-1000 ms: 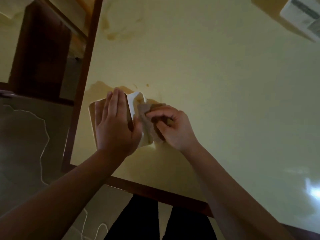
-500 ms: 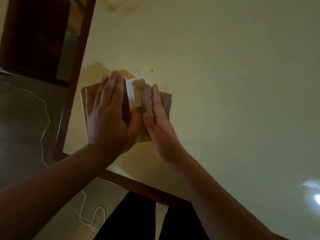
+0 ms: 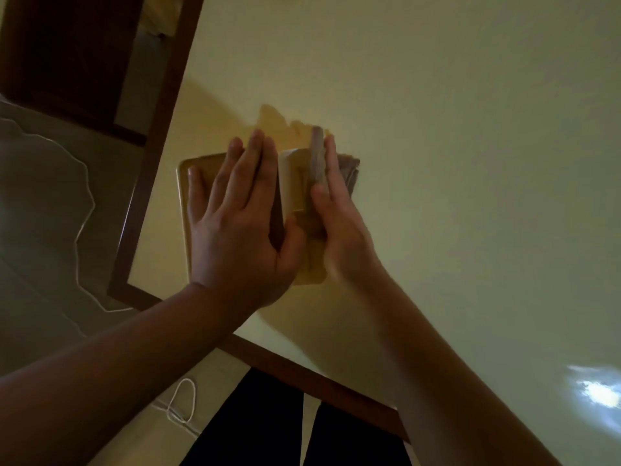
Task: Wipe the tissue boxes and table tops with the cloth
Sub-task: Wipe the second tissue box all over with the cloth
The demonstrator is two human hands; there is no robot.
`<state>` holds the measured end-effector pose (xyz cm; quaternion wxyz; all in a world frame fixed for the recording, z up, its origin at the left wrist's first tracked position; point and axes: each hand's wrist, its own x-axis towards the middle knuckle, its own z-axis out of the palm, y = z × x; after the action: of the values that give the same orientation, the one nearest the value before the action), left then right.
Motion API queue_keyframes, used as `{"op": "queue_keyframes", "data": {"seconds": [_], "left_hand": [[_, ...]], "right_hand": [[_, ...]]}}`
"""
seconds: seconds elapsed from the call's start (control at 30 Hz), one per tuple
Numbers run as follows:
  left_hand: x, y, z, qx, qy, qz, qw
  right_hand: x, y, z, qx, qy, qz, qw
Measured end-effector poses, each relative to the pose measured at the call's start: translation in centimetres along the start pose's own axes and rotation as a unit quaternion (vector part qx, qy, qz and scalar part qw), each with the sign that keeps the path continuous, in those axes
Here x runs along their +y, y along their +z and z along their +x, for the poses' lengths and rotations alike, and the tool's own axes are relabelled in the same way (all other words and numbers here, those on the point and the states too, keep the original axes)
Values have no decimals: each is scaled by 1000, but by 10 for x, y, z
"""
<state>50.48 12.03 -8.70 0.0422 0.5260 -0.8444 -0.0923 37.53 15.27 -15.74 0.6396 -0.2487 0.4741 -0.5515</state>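
Left hand [image 3: 235, 210]: lies flat on top of the tissue box [image 3: 184, 196], fingers straight and spread, holding it down.
Right hand [image 3: 339, 213]: fingers straight, pressing the cloth [image 3: 317, 156] against the right side of the box.
Cloth: brownish and folded, squeezed between the right hand and the box.
Tissue box: sits near the left corner of the bench [image 3: 453, 163].
Bench: pale yellow top with a dark brown edge.
Floor [image 3: 40, 213]: a thin white cord [image 3: 84, 183] lies on it.
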Motion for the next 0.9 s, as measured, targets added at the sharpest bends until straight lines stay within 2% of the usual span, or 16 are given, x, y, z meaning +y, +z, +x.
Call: {"op": "queue_keyframes", "data": {"seconds": [0.13, 0.23, 0.47, 0.63, 0.9], "left_hand": [[0, -1, 0, 2, 3, 1, 1000], [0, -1, 0, 4, 3, 5, 1000], [1, 0, -1, -2, -6, 4, 1000], [4, -1, -1, 5, -4, 3, 1000], [2, 0, -2, 7, 0, 14, 1000]], "right_hand": [[-14, -3, 26, -8, 1, -32, 999], [-14, -3, 23, -8, 1, -11, 1000], [2, -1, -32, -33, 30, 30, 999], [26, -9, -90, -51, 30, 2, 998], [22, -3, -77, -37, 31, -2, 999]]}}
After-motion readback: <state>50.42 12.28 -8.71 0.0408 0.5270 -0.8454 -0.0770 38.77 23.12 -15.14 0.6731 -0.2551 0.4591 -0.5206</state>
